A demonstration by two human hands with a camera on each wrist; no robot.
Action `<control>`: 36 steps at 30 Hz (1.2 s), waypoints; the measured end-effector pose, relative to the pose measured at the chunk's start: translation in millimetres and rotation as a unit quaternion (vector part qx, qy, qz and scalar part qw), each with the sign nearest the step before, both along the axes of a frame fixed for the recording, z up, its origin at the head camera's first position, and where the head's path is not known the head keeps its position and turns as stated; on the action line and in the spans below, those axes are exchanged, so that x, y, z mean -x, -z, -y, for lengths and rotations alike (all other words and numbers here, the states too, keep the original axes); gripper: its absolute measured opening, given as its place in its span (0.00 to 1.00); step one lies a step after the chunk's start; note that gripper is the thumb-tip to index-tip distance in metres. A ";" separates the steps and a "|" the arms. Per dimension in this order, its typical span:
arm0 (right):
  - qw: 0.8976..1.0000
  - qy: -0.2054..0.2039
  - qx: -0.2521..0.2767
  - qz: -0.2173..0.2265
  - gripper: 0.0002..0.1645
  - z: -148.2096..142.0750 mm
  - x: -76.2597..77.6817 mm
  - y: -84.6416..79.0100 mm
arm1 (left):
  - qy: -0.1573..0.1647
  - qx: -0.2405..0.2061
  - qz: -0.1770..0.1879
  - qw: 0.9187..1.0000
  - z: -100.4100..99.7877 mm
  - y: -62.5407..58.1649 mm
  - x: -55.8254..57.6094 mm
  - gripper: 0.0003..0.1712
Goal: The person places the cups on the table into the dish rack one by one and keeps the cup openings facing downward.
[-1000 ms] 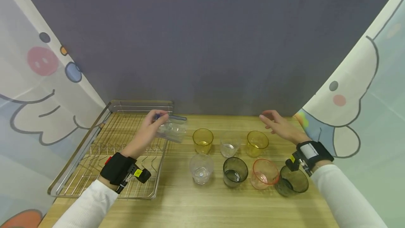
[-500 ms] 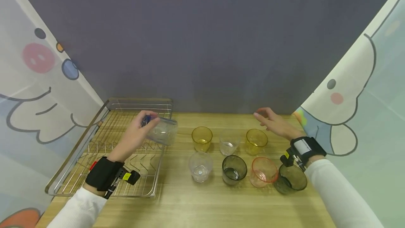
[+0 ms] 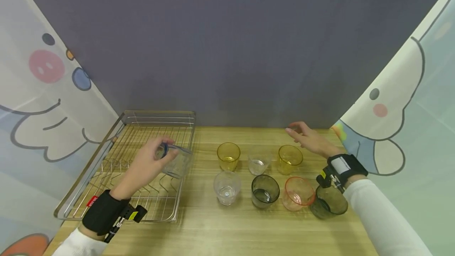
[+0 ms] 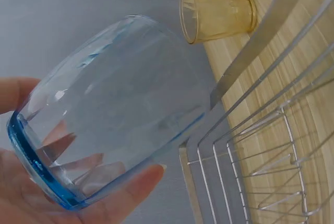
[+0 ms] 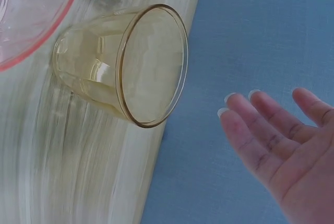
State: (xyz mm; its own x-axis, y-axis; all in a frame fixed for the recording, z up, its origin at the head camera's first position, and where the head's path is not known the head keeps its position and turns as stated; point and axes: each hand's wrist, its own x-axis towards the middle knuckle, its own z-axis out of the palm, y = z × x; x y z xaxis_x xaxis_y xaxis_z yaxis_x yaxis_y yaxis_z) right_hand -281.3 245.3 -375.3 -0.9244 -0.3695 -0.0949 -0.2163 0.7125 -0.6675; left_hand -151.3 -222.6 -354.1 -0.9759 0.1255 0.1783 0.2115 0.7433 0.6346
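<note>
Left hand (image 3: 145, 163) held the blue glass (image 3: 180, 165) by its blue-ringed end, fingers pinching round it — glass tilted above the rack's (image 3: 160, 116) right edge. Right hand (image 3: 310, 139) hung near the bench's (image 3: 220, 236) back edge, by a yellow glass (image 3: 290, 160), fingers slightly curled on nothing. Risk: too low a pass could knock the glass against the rack; the one-end grip might let it slip. Versus 1.0 s earlier — glass farther left and frontward; right hand barely shifted.

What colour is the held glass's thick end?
The thick end is blue, clearest in the left wrist view.
</note>
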 end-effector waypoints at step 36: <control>0.995 -0.096 -0.010 -0.009 0.35 101.2 -1.5 -23.6 | 0.004 0.146 0.006 0.989 3.5 14.0 -41.7 0.22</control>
